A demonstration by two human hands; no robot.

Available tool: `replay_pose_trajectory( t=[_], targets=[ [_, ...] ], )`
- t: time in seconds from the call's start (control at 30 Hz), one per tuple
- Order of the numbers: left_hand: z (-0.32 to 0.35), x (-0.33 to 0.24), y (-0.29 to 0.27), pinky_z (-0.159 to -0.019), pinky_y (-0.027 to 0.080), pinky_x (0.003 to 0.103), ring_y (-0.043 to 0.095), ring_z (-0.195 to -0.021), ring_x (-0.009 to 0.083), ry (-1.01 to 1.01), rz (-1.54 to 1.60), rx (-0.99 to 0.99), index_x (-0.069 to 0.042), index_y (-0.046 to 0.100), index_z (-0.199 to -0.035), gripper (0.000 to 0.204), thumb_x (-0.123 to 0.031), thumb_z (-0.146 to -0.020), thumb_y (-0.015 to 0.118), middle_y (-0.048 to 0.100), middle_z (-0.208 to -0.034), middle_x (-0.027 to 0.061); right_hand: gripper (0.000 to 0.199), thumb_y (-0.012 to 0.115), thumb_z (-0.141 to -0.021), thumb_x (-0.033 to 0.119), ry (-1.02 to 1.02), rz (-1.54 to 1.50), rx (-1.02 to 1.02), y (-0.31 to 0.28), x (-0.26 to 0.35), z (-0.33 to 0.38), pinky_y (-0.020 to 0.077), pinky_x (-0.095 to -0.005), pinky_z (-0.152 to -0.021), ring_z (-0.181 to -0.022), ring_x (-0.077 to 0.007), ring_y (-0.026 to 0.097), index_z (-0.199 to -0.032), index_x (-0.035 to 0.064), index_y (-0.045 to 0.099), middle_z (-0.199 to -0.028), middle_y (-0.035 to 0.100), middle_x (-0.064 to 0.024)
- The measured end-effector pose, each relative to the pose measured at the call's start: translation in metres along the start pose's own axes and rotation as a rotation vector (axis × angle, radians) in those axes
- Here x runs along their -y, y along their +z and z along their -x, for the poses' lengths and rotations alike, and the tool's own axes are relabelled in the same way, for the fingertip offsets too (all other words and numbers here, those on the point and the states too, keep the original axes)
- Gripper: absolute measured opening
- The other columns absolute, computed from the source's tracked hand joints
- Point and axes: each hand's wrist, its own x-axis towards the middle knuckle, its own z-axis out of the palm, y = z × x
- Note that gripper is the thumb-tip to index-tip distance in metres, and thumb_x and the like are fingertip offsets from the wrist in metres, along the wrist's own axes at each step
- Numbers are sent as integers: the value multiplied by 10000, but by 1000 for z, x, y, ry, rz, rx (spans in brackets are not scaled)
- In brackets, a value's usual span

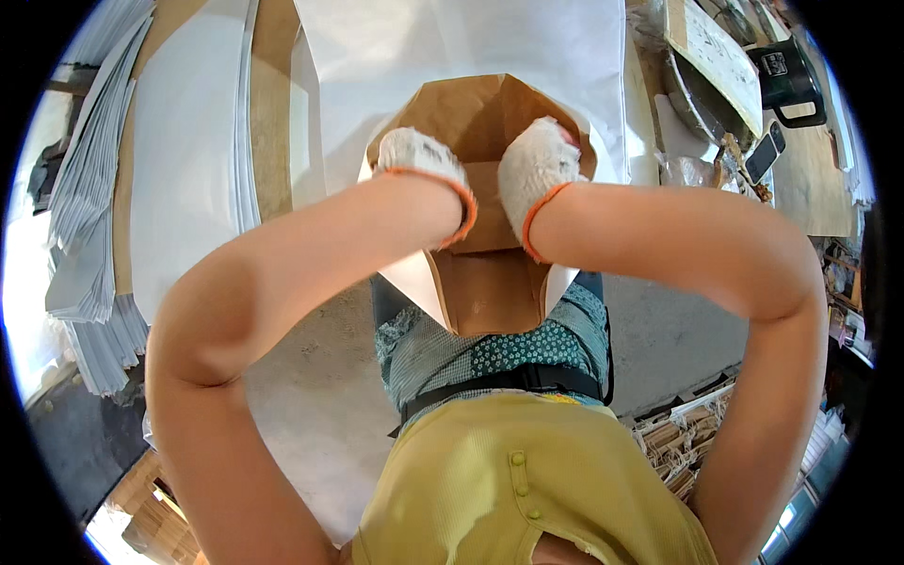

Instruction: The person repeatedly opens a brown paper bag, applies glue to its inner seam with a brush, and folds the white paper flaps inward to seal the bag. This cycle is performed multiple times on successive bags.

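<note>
An opened paper bag (490, 292), brown inside and white outside, spreads in front of my body at the near edge of the work surface. Both my hands wear white knitted gloves with orange cuffs and reach into its mouth. My left hand (421, 158) is against the bag's left inner side, and my right hand (539, 168) is near the right inner side. Each looks rounded from the back, with the fingers turned away, so their grip is hidden. Beneath and beyond the bag lies a large white paper sheet (471, 38).
Stacks of folded white paper (188, 122) lie at the left, with more layered sheets (94, 179) further out. At the right are a metal basin (692, 94), a board (720, 61), a black mug (789, 80) and a phone-like object (765, 155). Bundled brown paper (692, 438) sits lower right.
</note>
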Motion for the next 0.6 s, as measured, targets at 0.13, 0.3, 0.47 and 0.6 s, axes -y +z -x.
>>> replay_pose_trajectory(
  t=[0.13,0.3,0.47,0.6],
  targets=[
    [28,-3,61,-951,503,403,533,-1219,321,42,114,-155,-69,581,-1268,716,-194,-614,843,546,-1296,173,325,581,-894,214,210,-202,99,74,-9,26,479,-354,-918,-1107,-206,599,-1190,111,667,-1170,638,-60],
    [38,10,104,-1029,443,457,473,-1267,394,77,402,-562,-70,386,-1462,876,-152,-684,782,368,-1478,200,327,543,-889,136,92,-3,-385,63,-47,68,454,-330,-949,-1149,-221,561,-1181,23,639,-1145,620,-79],
    [16,-7,121,-1065,388,493,460,-1247,396,75,237,-623,-74,332,-1508,811,-191,-779,669,361,-1479,191,281,551,-889,140,-28,-110,-308,56,-25,95,471,-346,-927,-1073,-223,605,-1135,40,643,-1096,629,-99],
    [8,5,120,-986,472,434,492,-1272,348,88,225,-585,-62,402,-1453,586,-255,-919,545,468,-1430,164,181,595,-858,144,-9,-332,-379,57,-21,89,542,-381,-779,-921,-256,676,-1009,49,628,-963,650,-122]
  ],
)
